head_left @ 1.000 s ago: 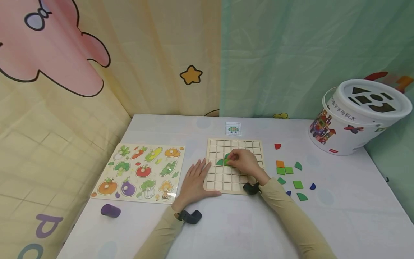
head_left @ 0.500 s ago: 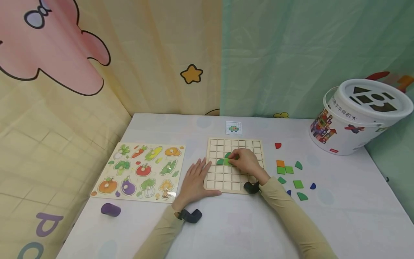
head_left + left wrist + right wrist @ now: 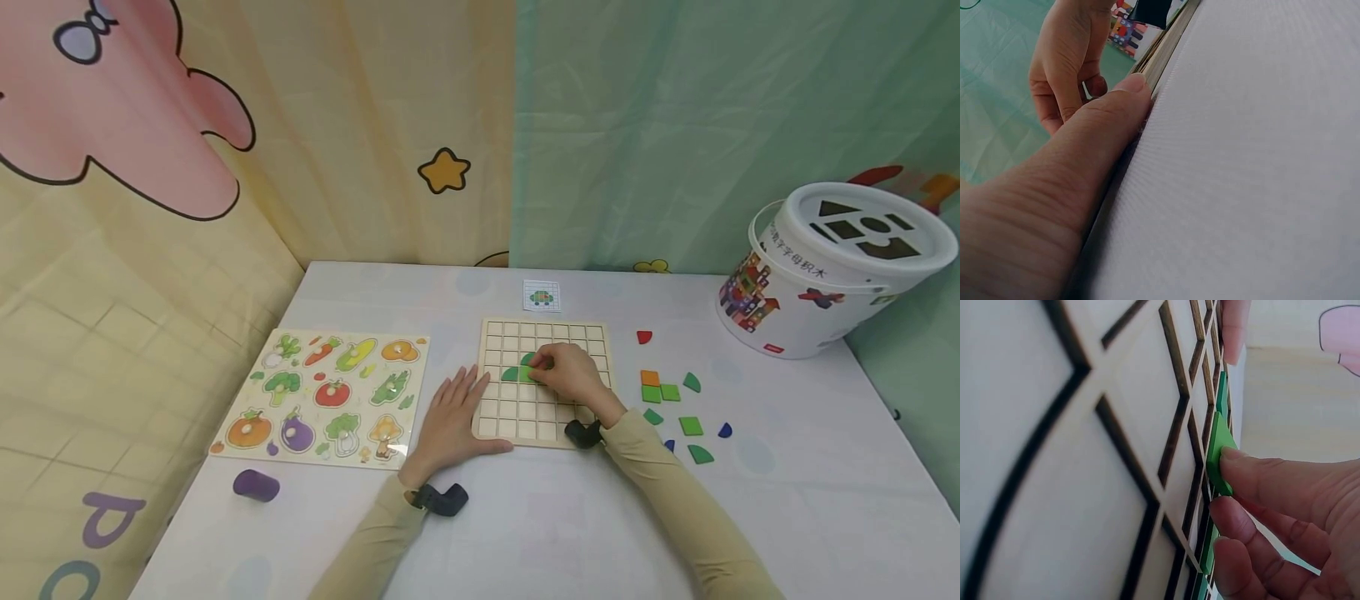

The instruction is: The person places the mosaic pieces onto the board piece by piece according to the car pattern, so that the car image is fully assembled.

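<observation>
A wooden grid board (image 3: 585, 337) lies on the white table with green tiles (image 3: 512, 374) set in its middle rows. My right hand (image 3: 568, 373) rests curled on the board and its fingertips (image 3: 1238, 464) pinch a green tile (image 3: 1218, 452) against the grid (image 3: 1116, 425). My left hand (image 3: 452, 419) lies flat at the board's left edge, the thumb (image 3: 1094, 137) pressed along the board's side (image 3: 1163, 53).
Loose green, orange, red and blue tiles (image 3: 670, 394) lie right of the board. A vegetable peg puzzle (image 3: 327, 397) sits to the left, a purple cylinder (image 3: 256, 485) near the front. A white shape-sorter bucket (image 3: 832, 268) stands far right; a small pattern card (image 3: 542, 297) lies behind the board.
The right hand's fingers shifted slightly up on the green tile; the left hand stayed put.
</observation>
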The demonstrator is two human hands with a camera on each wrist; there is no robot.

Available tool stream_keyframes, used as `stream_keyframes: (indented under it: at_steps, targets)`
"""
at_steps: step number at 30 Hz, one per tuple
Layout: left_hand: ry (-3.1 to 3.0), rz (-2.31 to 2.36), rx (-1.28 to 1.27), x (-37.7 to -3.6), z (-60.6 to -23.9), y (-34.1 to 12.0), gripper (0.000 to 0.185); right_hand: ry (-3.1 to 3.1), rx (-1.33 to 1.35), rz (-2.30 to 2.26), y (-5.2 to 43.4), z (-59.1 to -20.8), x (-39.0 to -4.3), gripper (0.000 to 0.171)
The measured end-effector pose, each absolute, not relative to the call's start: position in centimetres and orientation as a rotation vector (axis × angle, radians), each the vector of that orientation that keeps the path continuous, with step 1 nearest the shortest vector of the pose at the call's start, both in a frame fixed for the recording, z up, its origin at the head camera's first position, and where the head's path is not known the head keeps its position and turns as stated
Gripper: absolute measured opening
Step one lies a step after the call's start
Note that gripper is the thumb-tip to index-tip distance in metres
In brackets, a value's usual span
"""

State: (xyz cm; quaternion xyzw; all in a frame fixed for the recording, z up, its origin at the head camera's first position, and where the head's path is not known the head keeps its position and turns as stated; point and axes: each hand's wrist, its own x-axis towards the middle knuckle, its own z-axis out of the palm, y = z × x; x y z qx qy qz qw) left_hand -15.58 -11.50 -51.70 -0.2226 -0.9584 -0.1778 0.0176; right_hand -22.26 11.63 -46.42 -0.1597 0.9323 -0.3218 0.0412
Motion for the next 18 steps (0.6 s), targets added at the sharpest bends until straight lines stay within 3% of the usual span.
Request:
stream_keyframes:
  at_steps: [9, 18]
  targets:
    - [-2.929, -0.562, -0.706, -15.52, -51.90, -11.56, 0.113, 2.854, -0.505, -0.953, 11.43, -46.40, -22.25, 0.005]
    - [-2.945, -0.544, -0.704, -15.59, -51.92, -11.56, 0.113, 2.793, -0.585, -0.938, 10.68, -46.47, -22.76, 0.017]
